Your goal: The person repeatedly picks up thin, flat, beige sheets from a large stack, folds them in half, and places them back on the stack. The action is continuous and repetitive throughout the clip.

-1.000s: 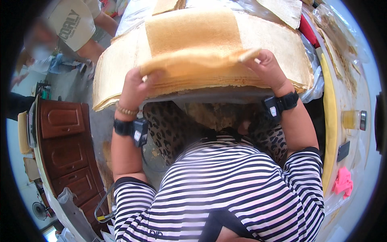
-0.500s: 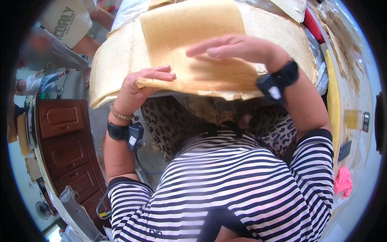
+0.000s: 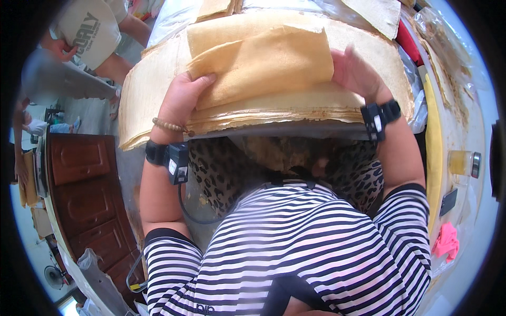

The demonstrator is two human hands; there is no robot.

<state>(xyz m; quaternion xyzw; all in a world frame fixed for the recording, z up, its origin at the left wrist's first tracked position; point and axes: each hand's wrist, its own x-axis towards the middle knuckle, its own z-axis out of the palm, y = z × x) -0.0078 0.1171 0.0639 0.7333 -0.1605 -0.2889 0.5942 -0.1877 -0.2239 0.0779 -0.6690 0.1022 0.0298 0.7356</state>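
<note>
Nearest is the person's black-and-white striped shirt (image 3: 316, 242), with leopard-print trousers (image 3: 213, 174) showing beyond its hem. Each wrist carries a strapped-on black box, 1 on the left (image 3: 178, 162) and 1 on the right (image 3: 373, 122); a beaded bracelet (image 3: 169, 125) circles the left wrist too.

Farther out, the left hand (image 3: 181, 100) grasps the left end of a thin tan sheet (image 3: 269, 63), thumb on top and the other fingers hidden beneath. The right hand (image 3: 358, 73) is raised at the sheet's right edge, fingertips blurred; I cannot tell whether it grips the edge. The sheet is tilted over a broad stack of pale sheets (image 3: 150, 100), whose ragged layered edges face the person. Behind it, more tan material (image 3: 237, 25) lies flat on the stack; whether the 2 are joined by a fold is unclear.

To the right, on a pale surface, are a lidded clear jar (image 3: 460, 163) of yellow liquid, a dark flat block (image 3: 448, 200) and a crumpled pink cloth (image 3: 447, 241). To the left stands a reddish-brown wooden cabinet (image 3: 84, 184).

Past the stack lie clear plastic sheeting (image 3: 171, 26) and a loose pale sheet (image 3: 377, 16). At the far left, another person in beige shorts (image 3: 87, 31) is partly visible.
</note>
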